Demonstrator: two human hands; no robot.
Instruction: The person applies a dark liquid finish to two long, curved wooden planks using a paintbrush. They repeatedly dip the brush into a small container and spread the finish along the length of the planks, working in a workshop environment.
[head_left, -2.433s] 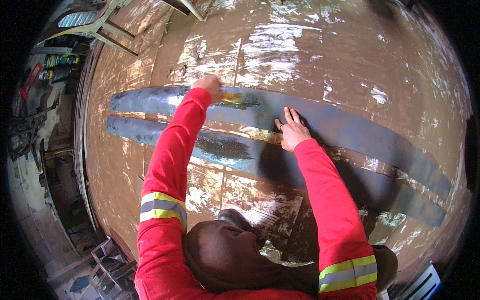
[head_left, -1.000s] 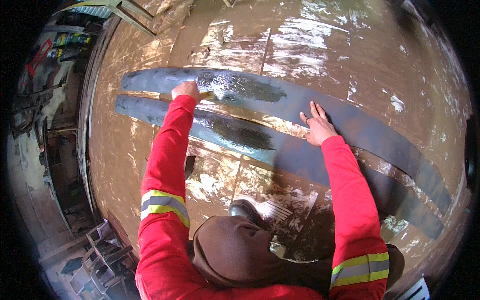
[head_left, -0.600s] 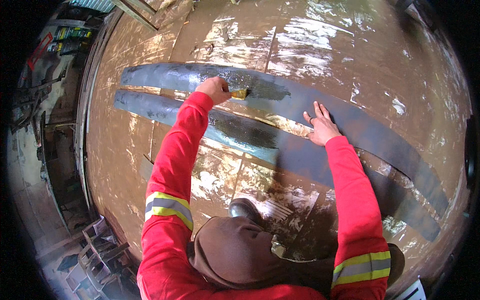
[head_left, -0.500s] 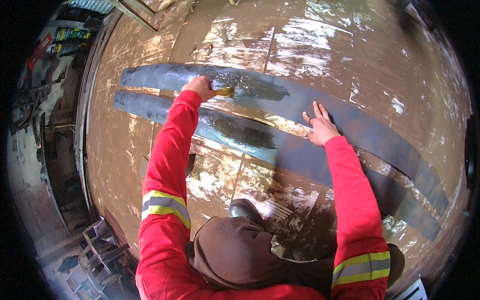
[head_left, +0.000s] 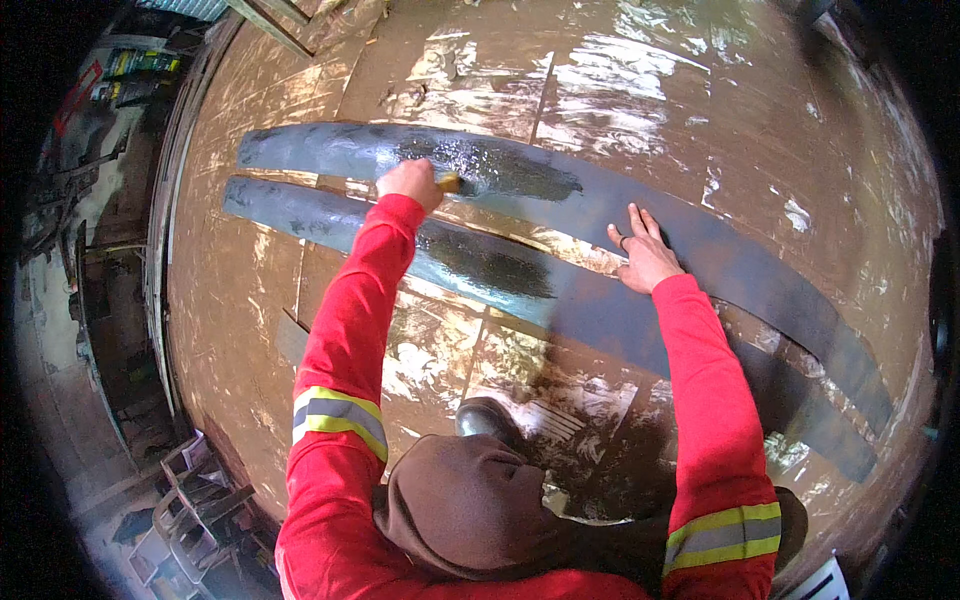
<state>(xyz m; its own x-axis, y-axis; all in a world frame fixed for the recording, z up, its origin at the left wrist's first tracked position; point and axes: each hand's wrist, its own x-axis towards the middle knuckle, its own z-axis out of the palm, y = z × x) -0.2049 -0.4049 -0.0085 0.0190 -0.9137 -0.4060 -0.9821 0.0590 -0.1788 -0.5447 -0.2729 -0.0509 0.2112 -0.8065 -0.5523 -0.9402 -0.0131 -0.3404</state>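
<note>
Two long dark grey metal strips lie side by side on a brown, stained floor: the far strip (head_left: 640, 205) and the near strip (head_left: 560, 300). Both have glossy wet patches toward their left halves. My left hand (head_left: 410, 182) is closed around a small brush with a yellowish handle (head_left: 450, 183), its tip on the far strip's wet patch. My right hand (head_left: 645, 258) rests flat with fingers spread, across the gap onto the near strip. Both arms wear red sleeves with reflective bands.
The brown floor (head_left: 620, 80) is smeared with pale streaks and shiny wet spots. A dark shoe tip (head_left: 485, 415) shows below the strips. At the far left are a floor edge (head_left: 165, 250), cluttered shelves and stacked plastic crates (head_left: 190, 490).
My left hand has slid the brush back and forth along the far strip, now sitting near the middle of its wet patch. My right hand has stayed planted on the near strip.
</note>
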